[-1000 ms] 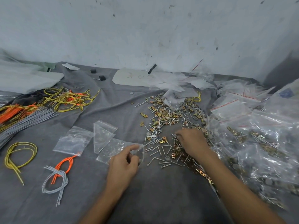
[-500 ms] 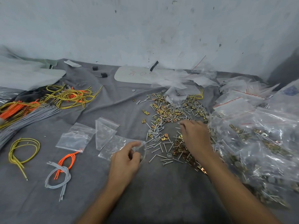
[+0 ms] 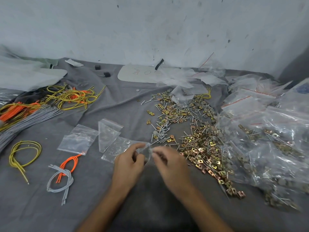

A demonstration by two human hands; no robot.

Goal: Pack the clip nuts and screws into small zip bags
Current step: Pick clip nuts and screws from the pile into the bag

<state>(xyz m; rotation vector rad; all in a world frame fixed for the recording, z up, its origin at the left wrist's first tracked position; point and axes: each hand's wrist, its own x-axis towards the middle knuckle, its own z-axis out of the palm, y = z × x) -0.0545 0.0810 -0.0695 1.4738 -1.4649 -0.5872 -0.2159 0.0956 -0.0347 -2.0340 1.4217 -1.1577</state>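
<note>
My left hand [image 3: 129, 162] pinches the mouth of a small clear zip bag [image 3: 117, 148] that lies on the grey cloth. My right hand [image 3: 168, 160], blurred by motion, holds its fingertips at the bag's mouth and pinches a small grey piece; what it is I cannot tell. A heap of brass clip nuts [image 3: 203, 152] lies just right of my hands. Loose silver screws [image 3: 161, 131] are scattered behind them. Two more empty zip bags [image 3: 78, 139] lie to the left.
Filled clear bags [image 3: 274, 139] pile up at the right. Yellow, orange and grey wire bundles [image 3: 63, 97] lie at the left, with a small grey and orange loop [image 3: 61, 176] near my left forearm. A white board [image 3: 140, 73] rests by the wall.
My right hand has left the heap of clip nuts and screws and come left to the bag's mouth. My left hand has kept its hold on the bag.
</note>
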